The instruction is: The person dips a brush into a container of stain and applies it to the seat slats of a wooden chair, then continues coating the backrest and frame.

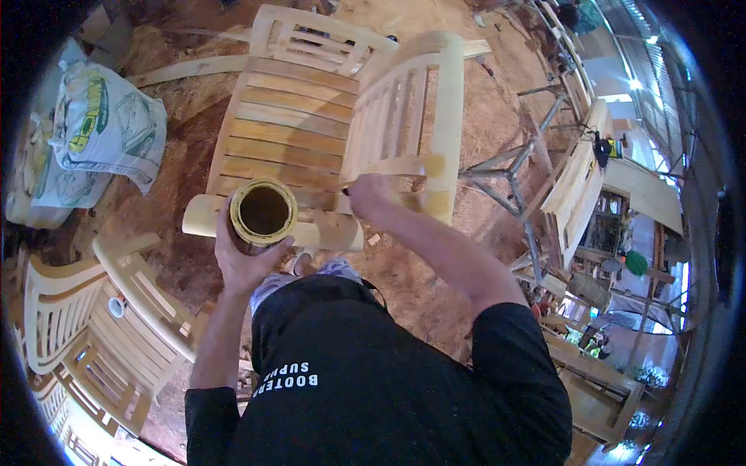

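Observation:
My left hand [252, 260] is wrapped round a round, open can [264, 211] with a yellowish rim and dark contents, held above the front of a slatted wooden bench [287, 128]. At the bench's near right corner, my right hand [369, 196] has its fingers closed on a small dark-ended object, too small to name. The seat slats nearest the can look darker and more orange than the pale armrest [447, 116] on the right. A pale curved rail [330, 231] runs below the can.
White printed sacks [116, 124] stand at the left. Another slatted wooden bench [128, 334] with a white cup [116, 307] on it is at the lower left. Metal trestle legs [509, 172] and stacked planks [579, 186] stand at the right. Sawdust covers the floor.

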{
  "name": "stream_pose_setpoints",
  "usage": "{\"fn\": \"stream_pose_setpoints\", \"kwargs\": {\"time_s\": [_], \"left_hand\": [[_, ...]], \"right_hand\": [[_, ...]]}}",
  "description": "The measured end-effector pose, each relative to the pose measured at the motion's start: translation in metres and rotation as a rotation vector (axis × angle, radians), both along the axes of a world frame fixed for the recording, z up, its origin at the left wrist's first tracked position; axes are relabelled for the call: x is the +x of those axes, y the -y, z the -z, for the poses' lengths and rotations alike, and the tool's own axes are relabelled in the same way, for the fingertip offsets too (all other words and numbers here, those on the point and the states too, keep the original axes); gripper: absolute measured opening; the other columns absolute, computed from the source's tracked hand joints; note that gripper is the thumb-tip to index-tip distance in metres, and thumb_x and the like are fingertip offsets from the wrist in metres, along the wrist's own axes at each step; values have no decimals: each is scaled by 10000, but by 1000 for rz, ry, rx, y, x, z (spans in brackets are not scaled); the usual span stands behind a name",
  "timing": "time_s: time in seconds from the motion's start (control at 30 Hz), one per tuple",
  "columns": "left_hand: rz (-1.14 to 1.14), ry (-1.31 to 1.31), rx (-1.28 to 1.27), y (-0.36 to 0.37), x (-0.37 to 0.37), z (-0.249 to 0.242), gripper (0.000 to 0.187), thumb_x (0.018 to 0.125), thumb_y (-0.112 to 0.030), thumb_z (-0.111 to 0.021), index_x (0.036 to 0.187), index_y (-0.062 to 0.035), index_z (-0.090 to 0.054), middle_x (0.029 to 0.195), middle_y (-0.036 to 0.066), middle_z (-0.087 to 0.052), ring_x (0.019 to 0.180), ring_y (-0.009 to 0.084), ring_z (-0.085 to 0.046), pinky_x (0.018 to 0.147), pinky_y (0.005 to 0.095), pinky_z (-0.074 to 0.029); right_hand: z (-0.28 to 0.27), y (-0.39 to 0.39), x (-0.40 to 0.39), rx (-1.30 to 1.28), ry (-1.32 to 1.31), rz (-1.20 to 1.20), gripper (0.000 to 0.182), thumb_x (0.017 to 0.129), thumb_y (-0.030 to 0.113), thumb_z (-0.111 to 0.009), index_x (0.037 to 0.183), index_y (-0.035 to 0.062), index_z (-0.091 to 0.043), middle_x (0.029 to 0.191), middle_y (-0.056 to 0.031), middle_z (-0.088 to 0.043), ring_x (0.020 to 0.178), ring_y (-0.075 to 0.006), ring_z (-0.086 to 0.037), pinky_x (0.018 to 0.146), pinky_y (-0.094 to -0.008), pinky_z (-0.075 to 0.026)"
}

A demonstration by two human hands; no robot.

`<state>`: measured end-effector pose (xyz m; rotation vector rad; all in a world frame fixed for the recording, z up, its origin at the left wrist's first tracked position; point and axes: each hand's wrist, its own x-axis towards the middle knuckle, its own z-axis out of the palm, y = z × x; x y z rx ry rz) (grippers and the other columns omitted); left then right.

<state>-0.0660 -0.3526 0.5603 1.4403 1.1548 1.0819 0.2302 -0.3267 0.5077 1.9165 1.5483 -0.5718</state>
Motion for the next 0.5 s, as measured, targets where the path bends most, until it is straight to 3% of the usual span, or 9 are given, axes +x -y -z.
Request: {"fn": "stream_pose_setpoints", "kwargs": {"time_s": [0.03, 0.13, 0.3, 0.43, 0.5], "left_hand": [[-7, -17, 4, 0, -3, 1, 1089, 645, -77, -962, 1523, 50, -331, 1394, 209, -568, 1284, 285, -593, 1101, 417, -490], [-55, 125, -93, 8, -7, -2, 1102, 640, -66, -961, 1529, 54, -321, 1407, 209, -562, 1299, 285, -583, 1110, 419, -484], [-154, 15, -128, 21, -30, -4, 1110, 632, -46, -956, 1530, 63, -313, 1398, 202, -577, 1279, 287, -601, 1100, 415, -497], [-149, -47, -117, 21, -46, 3, 1107, 644, -29, -954, 1532, 73, -301, 1389, 200, -586, 1267, 281, -610, 1106, 408, -495], [-160, 11, -169, 19, -43, 1, 1108, 648, -26, -953, 1533, 76, -294, 1396, 204, -577, 1274, 278, -603, 1108, 405, -495]], "right_hand": [[45, 2, -4, 90, -40, 78, 281, 903, 240, -661, 1075, 65, -797, 1037, -197, -765, 972, -333, -756, 867, -439, -597], [69, 5, -29, 49, -149, -224, 270, 892, 232, -668, 1065, 70, -797, 1031, -189, -767, 969, -341, -755, 863, -446, -598], [118, 13, -17, 100, -174, -56, 267, 914, 269, -641, 1021, 75, -790, 1039, -188, -764, 989, -360, -747, 866, -466, -596], [89, 17, 38, 252, -89, 51, 322, 917, 351, -652, 1027, 76, -777, 972, -189, -766, 938, -384, -749, 853, -486, -596], [28, 7, 44, 187, -63, 174, 308, 899, 324, -672, 1061, 89, -786, 1003, -194, -767, 968, -363, -747, 861, -466, -597]]}}
